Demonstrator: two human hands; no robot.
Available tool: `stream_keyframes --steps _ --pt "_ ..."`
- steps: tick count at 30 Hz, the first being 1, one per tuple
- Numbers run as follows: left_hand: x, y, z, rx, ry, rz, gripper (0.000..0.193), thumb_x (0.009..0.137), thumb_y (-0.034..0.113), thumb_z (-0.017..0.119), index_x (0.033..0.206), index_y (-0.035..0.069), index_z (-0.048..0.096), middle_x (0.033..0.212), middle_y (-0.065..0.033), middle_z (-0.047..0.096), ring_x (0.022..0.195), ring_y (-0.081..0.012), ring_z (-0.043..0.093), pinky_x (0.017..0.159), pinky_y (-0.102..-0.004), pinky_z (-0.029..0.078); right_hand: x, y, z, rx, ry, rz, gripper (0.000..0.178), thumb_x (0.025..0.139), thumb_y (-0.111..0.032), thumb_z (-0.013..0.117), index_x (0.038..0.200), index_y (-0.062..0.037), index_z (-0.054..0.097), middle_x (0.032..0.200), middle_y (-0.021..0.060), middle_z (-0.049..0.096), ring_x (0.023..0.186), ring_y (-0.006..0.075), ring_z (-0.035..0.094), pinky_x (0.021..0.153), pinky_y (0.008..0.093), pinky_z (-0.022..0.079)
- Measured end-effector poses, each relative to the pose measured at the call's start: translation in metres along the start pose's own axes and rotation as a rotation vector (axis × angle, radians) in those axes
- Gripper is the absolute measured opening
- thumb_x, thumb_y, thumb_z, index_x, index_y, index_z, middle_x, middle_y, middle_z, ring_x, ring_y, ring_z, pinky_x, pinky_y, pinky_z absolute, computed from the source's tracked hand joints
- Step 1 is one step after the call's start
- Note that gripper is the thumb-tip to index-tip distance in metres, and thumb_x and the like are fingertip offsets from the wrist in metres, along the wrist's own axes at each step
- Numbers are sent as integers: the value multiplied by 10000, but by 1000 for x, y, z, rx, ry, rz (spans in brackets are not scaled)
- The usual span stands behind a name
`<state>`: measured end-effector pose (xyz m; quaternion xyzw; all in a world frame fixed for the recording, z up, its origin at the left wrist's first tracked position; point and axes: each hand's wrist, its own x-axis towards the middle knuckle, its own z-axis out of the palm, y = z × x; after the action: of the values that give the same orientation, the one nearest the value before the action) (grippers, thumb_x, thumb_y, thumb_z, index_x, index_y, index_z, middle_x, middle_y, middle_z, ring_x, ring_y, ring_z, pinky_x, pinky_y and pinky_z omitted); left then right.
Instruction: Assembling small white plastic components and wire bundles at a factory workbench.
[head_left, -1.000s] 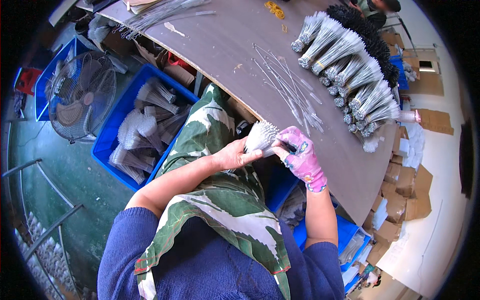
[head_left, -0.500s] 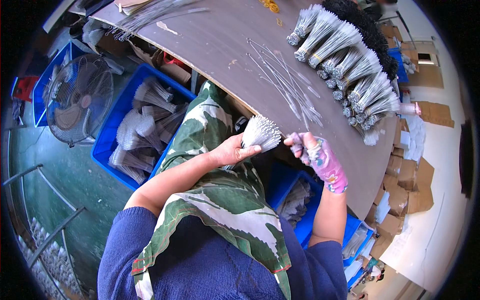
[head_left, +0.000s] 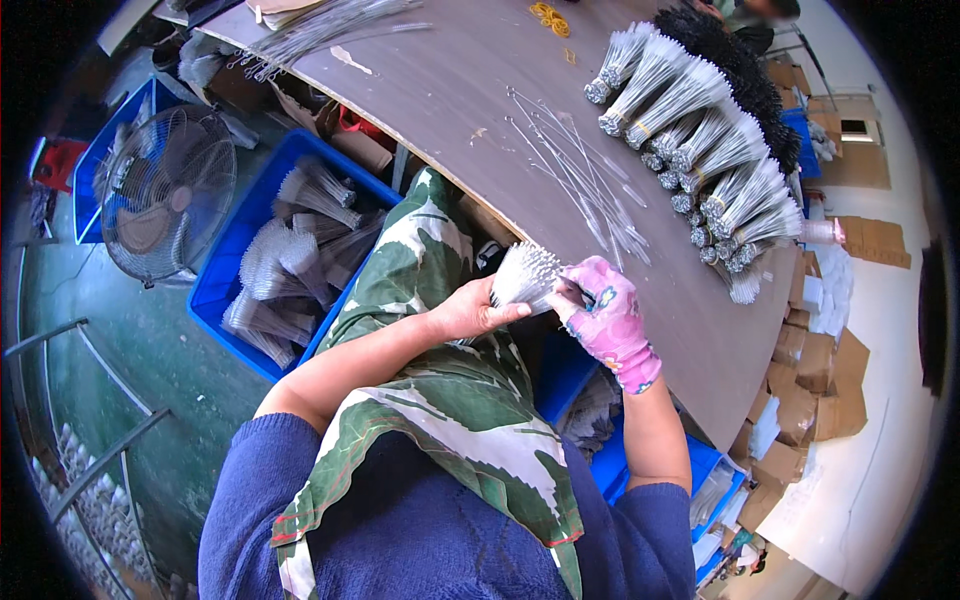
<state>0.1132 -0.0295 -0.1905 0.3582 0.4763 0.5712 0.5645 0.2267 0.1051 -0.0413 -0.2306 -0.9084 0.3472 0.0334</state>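
Observation:
My bare left hand (head_left: 470,309) is wrapped round a bundle of thin wire brushes (head_left: 527,277), their white bristle tips fanned upward in front of the table edge. In a pink flowered glove, my right hand (head_left: 608,315) has its fingers pinched together at the bundle's right side. What lies between those fingertips is too small to tell. Several loose wire brushes (head_left: 580,175) lie spread on the brown table (head_left: 450,95) beyond my hands. Tied bundles of the same brushes (head_left: 700,140) stand in rows on the table at the right.
Left of my lap, a blue crate (head_left: 215,310) holds more bundles, with a floor fan (head_left: 170,195) beside it. Another blue crate (head_left: 610,465) sits under the table edge. Yellow rubber bands (head_left: 549,18) and long wires (head_left: 320,35) lie at the table's far side. Cardboard boxes (head_left: 835,385) are stacked at right.
My right hand has moved left from beside the bundle to its edge, and its fingers now touch the tips. The left hand keeps hold of the bundle, nearly still.

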Motion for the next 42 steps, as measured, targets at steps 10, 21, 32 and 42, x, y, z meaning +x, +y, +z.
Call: stream_keyframes --steps 10,21,32,42 --pt "0 -5 0 34 -13 24 714 800 537 616 1247 9 440 1109 -149 588 1054 -237 550 930 -337 407 1 -19 -9 -99 300 -268 129 716 -20 620 816 -59 550 866 107 527 809 249 553 721 338 459" --pt "-9 2 -14 -4 -99 -34 608 841 465 608 1231 17 478 1114 -83 590 1051 -158 523 937 -311 396 16 89 -87 909 1176 308 159 864 -223 619 785 -113 537 562 -16 461 425 56 399 340 213 264" --pt "-13 11 -19 -144 -104 10 690 869 414 587 1336 -20 323 1279 -100 466 1185 -163 408 1026 -317 306 7 103 -14 936 1020 432 93 875 -110 596 968 -110 602 670 -15 524 478 42 421 390 186 313" --pt "-12 12 -23 -151 -189 -127 749 866 490 555 1365 -8 299 1312 -125 433 1221 -197 383 1046 -327 279 -21 28 23 751 -33 396 306 860 -48 581 1163 -24 546 845 -12 568 627 49 464 545 202 386"
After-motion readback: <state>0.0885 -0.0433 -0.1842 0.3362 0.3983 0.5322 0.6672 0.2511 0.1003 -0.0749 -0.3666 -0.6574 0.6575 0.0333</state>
